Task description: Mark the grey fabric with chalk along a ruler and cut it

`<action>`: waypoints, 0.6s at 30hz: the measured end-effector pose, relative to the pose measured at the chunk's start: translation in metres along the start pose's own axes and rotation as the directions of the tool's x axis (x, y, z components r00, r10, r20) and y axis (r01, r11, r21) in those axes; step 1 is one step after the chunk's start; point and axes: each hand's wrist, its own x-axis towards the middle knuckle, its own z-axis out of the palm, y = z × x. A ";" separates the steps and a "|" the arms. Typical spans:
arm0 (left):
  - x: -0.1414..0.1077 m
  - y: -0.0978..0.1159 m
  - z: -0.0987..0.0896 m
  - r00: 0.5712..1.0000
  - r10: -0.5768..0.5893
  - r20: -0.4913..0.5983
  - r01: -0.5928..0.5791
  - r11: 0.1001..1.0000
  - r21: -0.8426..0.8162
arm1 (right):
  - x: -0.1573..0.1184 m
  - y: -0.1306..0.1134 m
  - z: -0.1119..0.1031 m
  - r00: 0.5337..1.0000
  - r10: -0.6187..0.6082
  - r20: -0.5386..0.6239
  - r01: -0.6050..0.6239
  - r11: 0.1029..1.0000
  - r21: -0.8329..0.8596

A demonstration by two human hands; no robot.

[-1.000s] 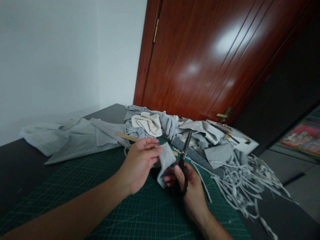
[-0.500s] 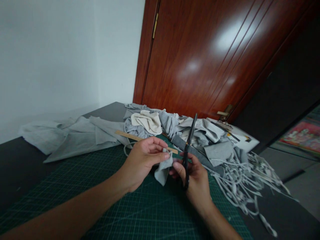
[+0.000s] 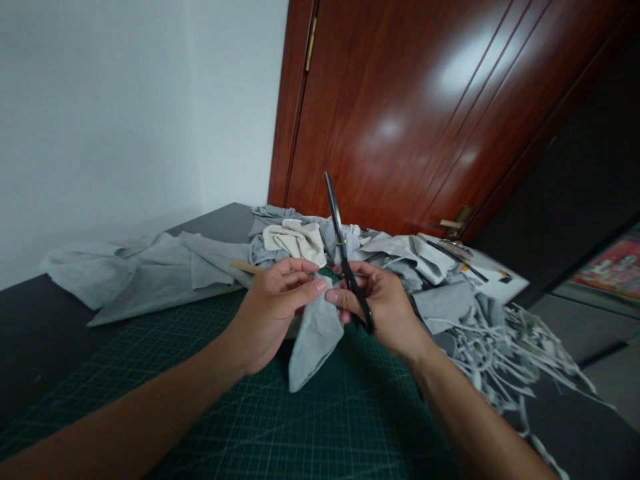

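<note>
My left hand (image 3: pixel 280 307) pinches the top of a small piece of light grey fabric (image 3: pixel 315 340) between thumb and fingers. The fabric hangs down in a pointed flap over the green cutting mat (image 3: pixel 240 413). In my right hand (image 3: pixel 380 300) is a pair of black scissors (image 3: pixel 345 257), blades closed and pointing up and away. That hand's thumb and fingertips also meet the right edge of the fabric. Behind my left hand, the end of a wooden ruler (image 3: pixel 244 267) shows; the rest is hidden.
A large grey cloth (image 3: pixel 165 270) lies at the left. Cream cloth (image 3: pixel 295 240) and grey pieces are heaped at the back, with a tangle of grey strips (image 3: pixel 490 353) on the right. Beyond the table stand a white wall (image 3: pixel 100 120) and a reddish-brown door (image 3: pixel 380 127).
My right hand has moved left and up to the fabric, and the scissors have swung from leaning right to leaning left. More of the fabric flap now hangs in view.
</note>
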 end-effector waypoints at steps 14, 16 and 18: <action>-0.007 -0.026 -0.001 0.984 -0.171 -0.049 0.177 0.973 0.148 | 0.021 -0.008 -0.043 0.996 0.000 -0.089 -0.003 1.000 -0.023; -0.005 -0.028 -0.002 0.985 -0.155 -0.074 0.163 0.978 0.130 | 0.022 -0.006 -0.046 0.995 0.002 -0.096 -0.006 0.999 -0.039; -0.003 -0.031 -0.003 0.981 -0.185 -0.054 0.189 0.979 0.080 | 0.024 -0.004 -0.049 0.994 0.005 -0.107 -0.011 0.998 -0.058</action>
